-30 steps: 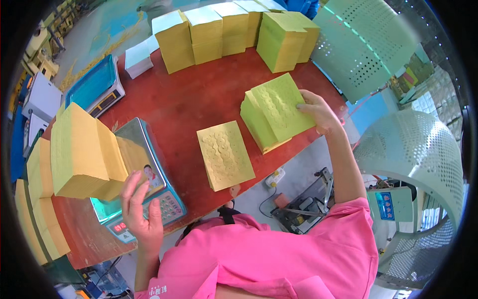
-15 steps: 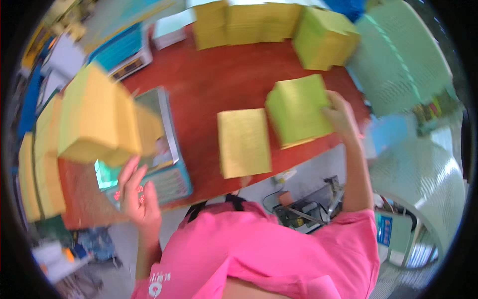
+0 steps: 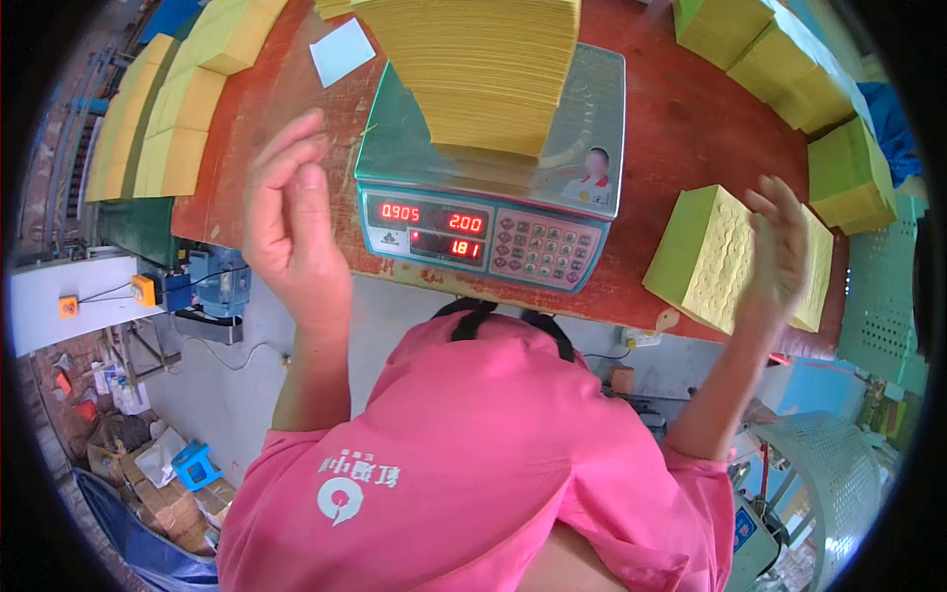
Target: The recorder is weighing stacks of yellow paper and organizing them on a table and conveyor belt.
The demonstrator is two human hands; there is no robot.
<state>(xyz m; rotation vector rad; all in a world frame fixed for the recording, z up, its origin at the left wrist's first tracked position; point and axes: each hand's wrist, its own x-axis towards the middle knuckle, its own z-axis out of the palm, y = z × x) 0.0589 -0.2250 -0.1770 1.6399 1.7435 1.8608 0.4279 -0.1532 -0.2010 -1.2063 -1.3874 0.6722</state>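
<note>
A tall stack of yellow paper (image 3: pixel 483 79) stands on the metal pan of a weighing scale (image 3: pixel 592 84), whose red digits are lit. My left hand (image 3: pixel 293 212) is raised left of the scale, fingers stretched upward and the thumb beside them, holding nothing. On the right my right hand (image 3: pixel 777 252) has its fingers extended, slightly blurred. Behind and beside it lies a yellow-green paper stack (image 3: pixel 705 247) with a wavy, embossed top; the hand covers part of it. Whether that hand touches the stack I cannot tell.
A small white sheet (image 3: pixel 341 52) lies on the red table (image 3: pixel 681 148) left of the scale. More yellow paper stacks (image 3: pixel 182 118) line the far left edge, and others (image 3: pixel 789 74) stand at the far right. A green perforated chair (image 3: pixel 819 474) is at lower right.
My view has swung left, bringing the scale to the middle. My right hand, earlier at the side of the green stack, now has its fingers extended. My left hand is raised beside the scale.
</note>
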